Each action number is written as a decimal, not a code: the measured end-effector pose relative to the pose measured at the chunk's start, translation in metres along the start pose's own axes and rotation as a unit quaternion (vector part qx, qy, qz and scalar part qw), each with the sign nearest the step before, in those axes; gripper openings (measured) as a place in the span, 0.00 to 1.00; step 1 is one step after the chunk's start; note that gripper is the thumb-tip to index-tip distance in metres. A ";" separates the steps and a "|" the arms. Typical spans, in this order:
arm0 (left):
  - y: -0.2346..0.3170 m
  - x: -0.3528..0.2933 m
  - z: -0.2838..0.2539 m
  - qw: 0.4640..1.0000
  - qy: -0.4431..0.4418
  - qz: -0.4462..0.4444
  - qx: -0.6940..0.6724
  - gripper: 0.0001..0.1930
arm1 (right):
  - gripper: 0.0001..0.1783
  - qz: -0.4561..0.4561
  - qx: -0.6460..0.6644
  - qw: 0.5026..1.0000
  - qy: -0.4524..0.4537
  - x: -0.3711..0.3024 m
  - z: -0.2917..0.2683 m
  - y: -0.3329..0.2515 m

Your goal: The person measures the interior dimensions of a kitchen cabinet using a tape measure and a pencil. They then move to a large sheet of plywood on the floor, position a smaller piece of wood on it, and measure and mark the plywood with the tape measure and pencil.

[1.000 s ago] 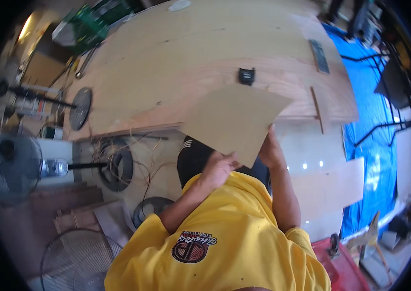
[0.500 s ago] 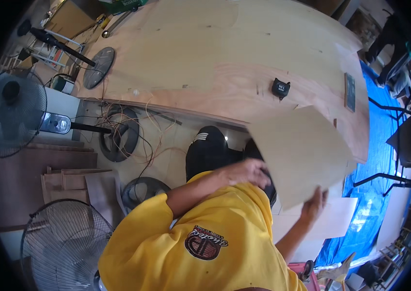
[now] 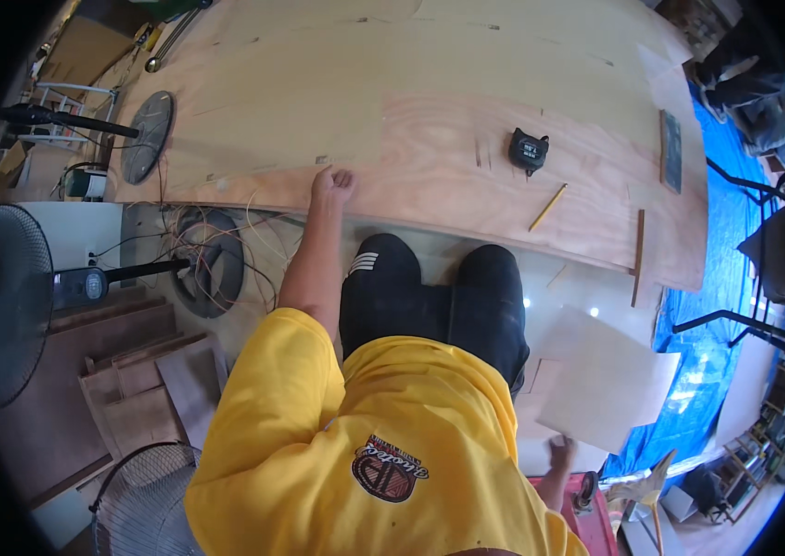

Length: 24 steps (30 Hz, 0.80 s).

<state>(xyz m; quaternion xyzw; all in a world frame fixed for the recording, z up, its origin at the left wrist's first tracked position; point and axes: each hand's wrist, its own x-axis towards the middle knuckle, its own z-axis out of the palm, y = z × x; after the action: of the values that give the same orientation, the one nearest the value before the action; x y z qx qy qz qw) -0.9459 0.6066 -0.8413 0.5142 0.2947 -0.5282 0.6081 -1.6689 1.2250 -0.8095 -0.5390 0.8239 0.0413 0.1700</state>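
My left hand (image 3: 333,183) is closed in a fist at the near edge of the wooden table (image 3: 448,176), with nothing seen in it. Low on the right, my right hand (image 3: 561,454) grips the near edge of a thin, pale beige sheet (image 3: 601,375). That sheet is held out beside my right thigh, off the table. On the tabletop lie a black tape measure (image 3: 528,151) and a yellow pencil (image 3: 548,207). A large thin beige sheet (image 3: 291,102) covers much of the table's far and left part.
A narrow wooden strip (image 3: 638,258) and a dark flat block (image 3: 670,151) lie at the table's right. Fans (image 3: 8,296) and tangled cables (image 3: 212,250) are at left. Blue tarp (image 3: 726,185) covers the floor at right, near a black folding stand (image 3: 754,324). Another person (image 3: 740,65) is at far right.
The beige sheet in my right hand has swung down and right, off the table's edge. My left hand has moved forward and left onto the table edge. The pencil has come into sight.
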 end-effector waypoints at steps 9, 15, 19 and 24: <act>0.017 0.024 0.053 0.993 0.009 -0.034 -0.115 0.15 | 0.26 0.425 0.426 0.754 -0.262 0.020 0.004 -0.145; 0.046 0.085 0.064 0.981 0.047 0.164 0.094 0.12 | 0.23 0.415 0.424 0.754 -0.283 0.071 -0.013 -0.188; 0.013 0.049 0.112 0.991 0.067 0.102 -0.055 0.19 | 0.21 0.434 0.385 0.777 -0.244 0.092 -0.030 -0.207; 0.041 0.015 0.132 0.898 0.011 0.254 0.359 0.28 | 0.26 0.380 0.388 0.805 -0.239 0.137 -0.044 -0.237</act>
<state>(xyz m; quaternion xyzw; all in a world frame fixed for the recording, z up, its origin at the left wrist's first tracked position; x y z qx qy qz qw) -0.9278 0.4747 -0.8024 0.7608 -0.0485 -0.4196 0.4927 -1.5148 0.9952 -0.7854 -0.0446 0.8434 -0.0932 0.5272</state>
